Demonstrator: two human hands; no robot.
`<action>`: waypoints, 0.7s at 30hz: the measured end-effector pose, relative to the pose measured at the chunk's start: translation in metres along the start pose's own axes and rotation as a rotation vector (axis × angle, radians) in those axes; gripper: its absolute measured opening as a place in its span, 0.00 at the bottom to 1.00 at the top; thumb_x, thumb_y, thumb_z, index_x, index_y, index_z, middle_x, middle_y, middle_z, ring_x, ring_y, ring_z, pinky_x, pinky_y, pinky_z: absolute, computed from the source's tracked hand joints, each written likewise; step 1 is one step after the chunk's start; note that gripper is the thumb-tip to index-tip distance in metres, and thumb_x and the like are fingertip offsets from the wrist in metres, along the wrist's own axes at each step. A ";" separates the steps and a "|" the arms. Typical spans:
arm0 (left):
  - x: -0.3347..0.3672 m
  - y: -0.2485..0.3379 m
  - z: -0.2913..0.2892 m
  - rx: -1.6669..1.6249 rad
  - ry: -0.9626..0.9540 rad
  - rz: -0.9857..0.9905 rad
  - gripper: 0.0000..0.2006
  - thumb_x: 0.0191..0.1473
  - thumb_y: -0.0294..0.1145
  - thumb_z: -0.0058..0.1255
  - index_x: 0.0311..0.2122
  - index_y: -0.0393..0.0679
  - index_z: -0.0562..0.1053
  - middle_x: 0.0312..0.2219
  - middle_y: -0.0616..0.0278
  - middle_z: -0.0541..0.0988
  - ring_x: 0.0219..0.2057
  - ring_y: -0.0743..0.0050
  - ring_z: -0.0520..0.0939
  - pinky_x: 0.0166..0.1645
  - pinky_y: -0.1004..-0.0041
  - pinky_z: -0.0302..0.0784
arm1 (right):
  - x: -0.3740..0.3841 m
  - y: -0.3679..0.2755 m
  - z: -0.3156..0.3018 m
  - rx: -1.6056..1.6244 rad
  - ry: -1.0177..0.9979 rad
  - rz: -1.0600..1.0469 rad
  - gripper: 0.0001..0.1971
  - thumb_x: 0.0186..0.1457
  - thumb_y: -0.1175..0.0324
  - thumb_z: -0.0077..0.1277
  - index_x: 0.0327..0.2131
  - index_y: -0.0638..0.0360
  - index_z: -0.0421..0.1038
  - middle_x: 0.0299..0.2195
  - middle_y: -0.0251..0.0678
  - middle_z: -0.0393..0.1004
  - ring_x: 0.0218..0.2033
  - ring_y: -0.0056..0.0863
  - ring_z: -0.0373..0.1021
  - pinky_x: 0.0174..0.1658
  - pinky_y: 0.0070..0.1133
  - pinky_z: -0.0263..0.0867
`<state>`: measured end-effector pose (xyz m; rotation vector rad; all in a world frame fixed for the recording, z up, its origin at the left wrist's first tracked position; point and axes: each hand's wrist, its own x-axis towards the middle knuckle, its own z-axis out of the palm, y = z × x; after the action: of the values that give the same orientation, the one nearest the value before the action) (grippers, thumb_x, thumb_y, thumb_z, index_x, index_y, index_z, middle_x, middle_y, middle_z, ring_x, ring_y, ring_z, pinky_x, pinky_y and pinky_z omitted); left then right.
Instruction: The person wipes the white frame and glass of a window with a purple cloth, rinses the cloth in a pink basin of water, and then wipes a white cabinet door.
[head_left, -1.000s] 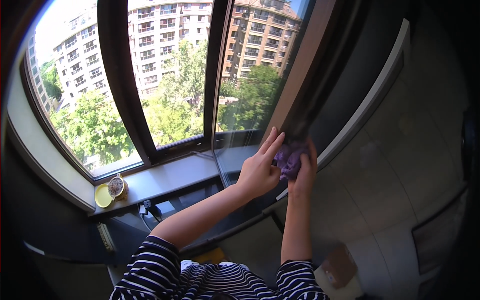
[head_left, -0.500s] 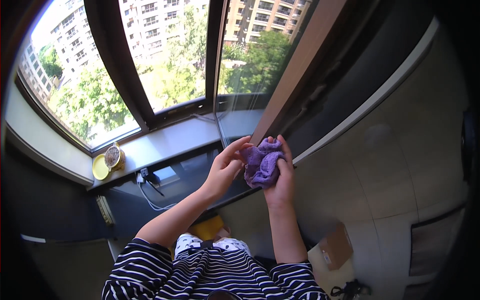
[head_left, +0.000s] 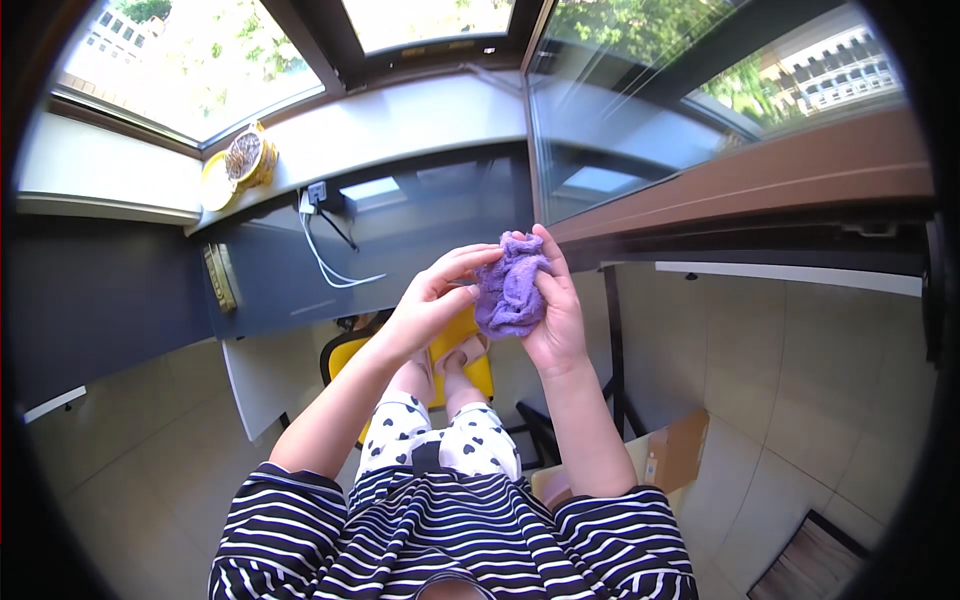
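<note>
the bare left forearm [head_left: 340, 410] slants up and rightward; the right forearm [head_left: 585, 430] leans slightly left. the left hand [head_left: 425, 305] points its lightly bent fingers [head_left: 463, 262] right, above its thumb [head_left: 455, 298]. beside it, the right hand [head_left: 560, 325] grips, thumb folded inward.

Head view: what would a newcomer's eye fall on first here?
Probably the crumpled purple cloth at centre, gripped in the right hand, with the left hand at its left edge. Then the bright yellow surface under the feet, and the brown-framed glass pane at upper right.
</note>
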<state>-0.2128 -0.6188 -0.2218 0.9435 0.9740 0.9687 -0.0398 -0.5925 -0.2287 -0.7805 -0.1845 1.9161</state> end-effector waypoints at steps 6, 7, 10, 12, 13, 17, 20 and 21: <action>0.009 -0.077 -0.022 0.001 -0.017 -0.157 0.23 0.52 0.26 0.44 0.56 0.45 0.70 0.58 0.61 0.65 0.56 0.69 0.68 0.62 0.68 0.60 | 0.022 0.039 -0.057 -0.045 0.150 0.055 0.21 0.63 0.77 0.35 0.59 0.54 0.60 0.54 0.41 0.65 0.54 0.30 0.65 0.58 0.28 0.63; 0.009 -0.091 -0.023 0.035 -0.021 -0.155 0.24 0.51 0.27 0.44 0.56 0.45 0.70 0.58 0.61 0.64 0.55 0.69 0.68 0.62 0.68 0.60 | 0.023 0.046 -0.067 -0.040 0.174 0.053 0.21 0.63 0.78 0.36 0.58 0.53 0.60 0.52 0.40 0.67 0.52 0.28 0.67 0.56 0.26 0.65; 0.009 -0.126 -0.025 -0.002 -0.066 -0.227 0.25 0.51 0.23 0.42 0.56 0.44 0.68 0.58 0.61 0.64 0.57 0.71 0.67 0.62 0.71 0.59 | 0.023 0.066 -0.099 -0.034 0.281 0.050 0.21 0.62 0.79 0.37 0.58 0.53 0.61 0.52 0.39 0.67 0.52 0.28 0.67 0.56 0.26 0.65; 0.007 -0.146 -0.028 -0.034 -0.075 -0.295 0.25 0.51 0.23 0.41 0.57 0.44 0.68 0.58 0.61 0.64 0.57 0.71 0.66 0.62 0.71 0.58 | 0.019 0.080 -0.118 -0.016 0.333 0.056 0.21 0.62 0.79 0.37 0.58 0.53 0.61 0.52 0.40 0.67 0.52 0.28 0.66 0.56 0.27 0.64; 0.003 -0.158 -0.031 -0.047 -0.089 -0.302 0.25 0.51 0.22 0.41 0.57 0.44 0.68 0.58 0.61 0.64 0.57 0.71 0.66 0.62 0.71 0.58 | 0.016 0.089 -0.127 0.014 0.334 0.063 0.21 0.62 0.79 0.37 0.58 0.53 0.61 0.52 0.40 0.67 0.53 0.28 0.66 0.57 0.27 0.64; -0.011 -0.196 -0.044 -0.048 -0.106 -0.310 0.25 0.51 0.21 0.41 0.56 0.42 0.68 0.58 0.61 0.64 0.58 0.72 0.65 0.62 0.70 0.58 | 0.010 0.121 -0.154 0.060 0.380 0.070 0.21 0.62 0.78 0.38 0.59 0.53 0.60 0.53 0.41 0.66 0.54 0.30 0.66 0.58 0.27 0.63; -0.028 -0.216 -0.046 -0.056 -0.072 -0.340 0.25 0.49 0.19 0.40 0.56 0.42 0.68 0.57 0.59 0.64 0.56 0.71 0.67 0.59 0.72 0.60 | 0.004 0.147 -0.168 0.100 0.404 0.069 0.21 0.62 0.78 0.38 0.59 0.54 0.59 0.53 0.42 0.66 0.54 0.31 0.65 0.58 0.27 0.62; -0.035 -0.220 -0.047 -0.008 -0.042 -0.329 0.25 0.48 0.18 0.41 0.55 0.41 0.69 0.57 0.58 0.64 0.54 0.70 0.67 0.57 0.73 0.62 | 0.000 0.156 -0.172 0.105 0.399 0.071 0.21 0.62 0.78 0.39 0.59 0.54 0.59 0.53 0.42 0.66 0.55 0.31 0.65 0.58 0.27 0.63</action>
<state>-0.2183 -0.7041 -0.4325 0.7642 1.0500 0.6724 -0.0556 -0.7017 -0.4332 -1.0887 0.1898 1.7775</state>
